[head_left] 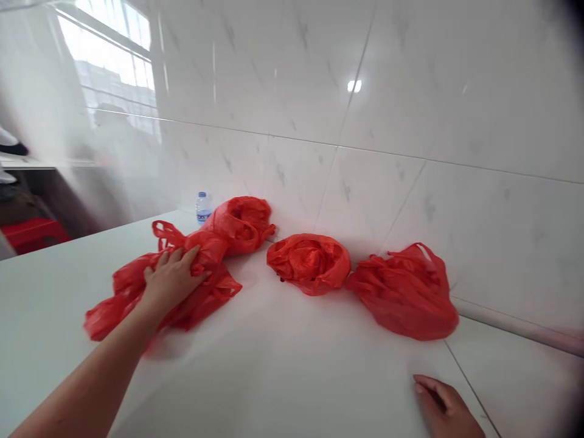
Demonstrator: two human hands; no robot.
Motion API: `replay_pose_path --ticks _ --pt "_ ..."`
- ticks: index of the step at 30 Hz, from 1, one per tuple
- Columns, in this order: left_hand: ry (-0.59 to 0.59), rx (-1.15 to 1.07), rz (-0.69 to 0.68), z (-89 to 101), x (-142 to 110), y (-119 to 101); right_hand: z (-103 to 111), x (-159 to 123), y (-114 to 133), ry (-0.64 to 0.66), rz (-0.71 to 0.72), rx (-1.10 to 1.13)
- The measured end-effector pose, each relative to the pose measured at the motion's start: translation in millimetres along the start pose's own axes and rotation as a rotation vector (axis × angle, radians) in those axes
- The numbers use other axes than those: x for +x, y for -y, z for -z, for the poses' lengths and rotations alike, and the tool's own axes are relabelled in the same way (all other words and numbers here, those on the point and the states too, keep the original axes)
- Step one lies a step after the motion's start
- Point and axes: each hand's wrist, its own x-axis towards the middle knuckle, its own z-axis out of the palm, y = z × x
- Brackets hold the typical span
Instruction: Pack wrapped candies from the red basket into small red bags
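My left hand [171, 283] lies on a crumpled red plastic bag [130, 274] on the left of the table, its fingers spread over the bag's top. The bag's loop handle stands up just beyond my fingertips. Behind it, against the wall, rests a second red bag [244, 222], bunched and rounded. A third red bag [312, 261] sits rolled into a bowl-like heap in the middle. To the right, another red bag [406, 295] leans at the wall. Near the bottom right my right hand [447, 407] hovers or rests by the table, loosely curled with a gap between thumb and fingers, nothing visible in it.
A small clear bottle [203, 208] with a blue cap stands at the back left of the white table [274, 377]. Glossy marbled wall tiles [301, 170] border the table's far side. At far left there is a red stool [34, 234] below a shelf.
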Motion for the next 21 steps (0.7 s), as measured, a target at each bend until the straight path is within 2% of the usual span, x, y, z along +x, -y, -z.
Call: replay_pose_path --ticks 6,8,10,12,14,16,18,20,21 --pt "-0.022 0.004 0.103 -14.6 11 6 -2 -7 11 -0.035 0.056 0.076" --pt "-0.027 -0.032 0.145 -10.2 10 1 -2 -9 11 -0.053 0.078 0.102" --pt "-0.080 -0.074 0.178 1.9 7 -12 -3 -10 12 -0.067 0.110 0.114" --pt "-0.225 -0.133 0.137 17.4 3 -34 -4 -11 13 -0.078 0.147 0.121" --pt "-0.418 -0.230 -0.007 30.0 -1 -64 -5 -11 14 -0.091 0.169 0.126" --pt "-0.546 -0.363 -0.210 36.3 -3 -100 -6 -11 14 -0.102 0.172 0.123" --pt "-0.521 -0.507 -0.447 37.5 -4 -139 -7 -12 14 -0.104 0.167 0.113" --pt "-0.323 -0.626 -0.589 37.8 -4 -180 -7 -12 14 -0.100 0.167 0.109" --pt "-0.219 -0.666 -0.617 38.8 -5 -200 -7 -12 14 -0.098 0.170 0.112"
